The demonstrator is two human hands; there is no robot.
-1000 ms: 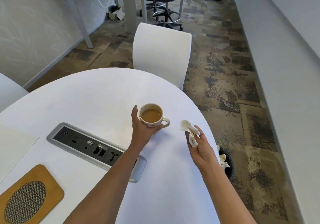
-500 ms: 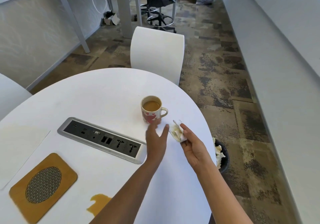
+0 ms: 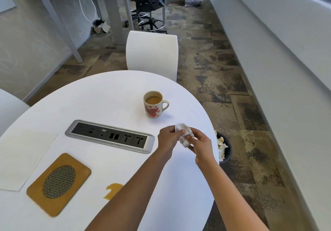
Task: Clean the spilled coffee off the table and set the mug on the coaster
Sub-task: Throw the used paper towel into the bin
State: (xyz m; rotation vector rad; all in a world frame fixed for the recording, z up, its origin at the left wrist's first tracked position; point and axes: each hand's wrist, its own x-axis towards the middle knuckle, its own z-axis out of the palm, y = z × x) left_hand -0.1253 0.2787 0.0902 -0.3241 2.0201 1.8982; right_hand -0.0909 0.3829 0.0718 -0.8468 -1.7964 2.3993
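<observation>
Near the tabletop's (image 3: 111,94) right edge, both hands, left hand (image 3: 167,140) and right hand (image 3: 201,144), pinch crumpled tissue (image 3: 184,134); forearm hides part of the amber spill (image 3: 112,190).

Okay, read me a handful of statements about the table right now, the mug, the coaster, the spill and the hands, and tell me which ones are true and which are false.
1. The mug stands on the coaster. False: it stands on the bare table, far from the coaster.
2. Both hands hold the crumpled tissue. True: the left hand and the right hand pinch it together.
3. The mug is empty. False: it holds coffee.
4. A coffee spill lies near the coaster. True; the left forearm hides part of it.
5. The bin beside the table is empty. False: it holds crumpled tissues.
</observation>
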